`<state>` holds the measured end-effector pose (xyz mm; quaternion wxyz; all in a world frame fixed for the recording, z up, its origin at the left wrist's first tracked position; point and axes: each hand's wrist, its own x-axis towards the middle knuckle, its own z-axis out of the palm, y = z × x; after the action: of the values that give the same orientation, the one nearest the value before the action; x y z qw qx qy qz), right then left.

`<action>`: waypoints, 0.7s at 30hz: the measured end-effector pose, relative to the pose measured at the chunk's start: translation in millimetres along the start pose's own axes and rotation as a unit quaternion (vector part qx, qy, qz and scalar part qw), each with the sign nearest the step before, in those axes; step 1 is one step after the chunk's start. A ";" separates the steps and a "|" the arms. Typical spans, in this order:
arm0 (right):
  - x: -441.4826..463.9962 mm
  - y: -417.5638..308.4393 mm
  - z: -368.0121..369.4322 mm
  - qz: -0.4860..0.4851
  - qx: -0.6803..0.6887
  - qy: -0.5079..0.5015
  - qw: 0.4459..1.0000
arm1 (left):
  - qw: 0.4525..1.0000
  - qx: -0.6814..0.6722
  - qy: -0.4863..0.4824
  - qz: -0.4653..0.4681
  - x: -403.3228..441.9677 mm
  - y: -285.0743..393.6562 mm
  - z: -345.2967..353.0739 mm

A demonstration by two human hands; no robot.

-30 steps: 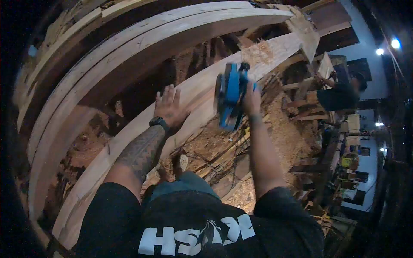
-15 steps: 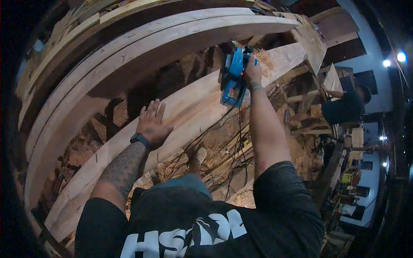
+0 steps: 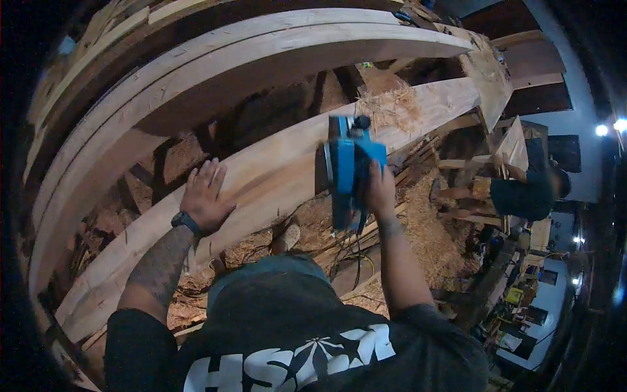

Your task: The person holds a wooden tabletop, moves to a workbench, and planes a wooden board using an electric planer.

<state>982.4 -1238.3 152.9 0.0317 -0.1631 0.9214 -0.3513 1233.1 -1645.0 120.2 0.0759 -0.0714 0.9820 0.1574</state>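
A blue electric planer [image 3: 351,160] is in my right hand [image 3: 380,191], fingers wrapped round its handle. The planer is a little blurred and overlaps the near edge of a long, curved wooden plank [image 3: 294,153]; I cannot tell whether its sole touches the wood. My left hand [image 3: 206,199] lies flat on the plank to the left, fingers stretched out and holding nothing. A heap of pale wood shavings [image 3: 392,108] rests on the plank beyond the planer.
Thick curved timbers [image 3: 196,75] stand along the far side. Dark cables [image 3: 349,261] run below the planer, over a floor strewn with shavings [image 3: 418,242]. Another person [image 3: 522,193] is bent over at the right, near a cluttered bench [image 3: 516,294].
The planer and my right hand have come nearer to me, baring more of the shavings heap. My left hand stays on the plank while the view has shifted slightly.
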 end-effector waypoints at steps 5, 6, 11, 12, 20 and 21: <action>98.7 -43.5 8.1 -0.044 0.028 -0.005 0.999 | 0.998 0.060 0.002 -0.005 9.3 -9.8 20.5; 98.7 -48.7 6.1 -0.006 0.053 -0.023 0.998 | 0.998 0.046 -0.030 -0.025 9.2 0.5 5.3; 11.0 -4.7 -29.9 -0.053 0.052 -0.064 0.995 | 0.996 0.075 0.024 -0.052 7.6 15.3 15.1; -15.8 7.4 -38.6 -0.077 0.031 -0.055 0.995 | 0.991 0.105 0.042 -0.068 9.7 20.1 25.1; 20.8 0.1 -49.1 -0.060 0.049 -0.098 0.992 | 0.989 0.050 0.049 -0.132 118.7 126.1 39.1; 47.6 -4.6 -36.7 -0.075 0.045 -0.085 0.993 | 0.988 0.044 0.052 -0.138 125.4 130.3 37.1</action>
<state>932.4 -1233.5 186.2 0.0905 -0.2590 0.8839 -0.3787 1093.8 -1525.2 102.7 0.0492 -0.2104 0.9714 0.0980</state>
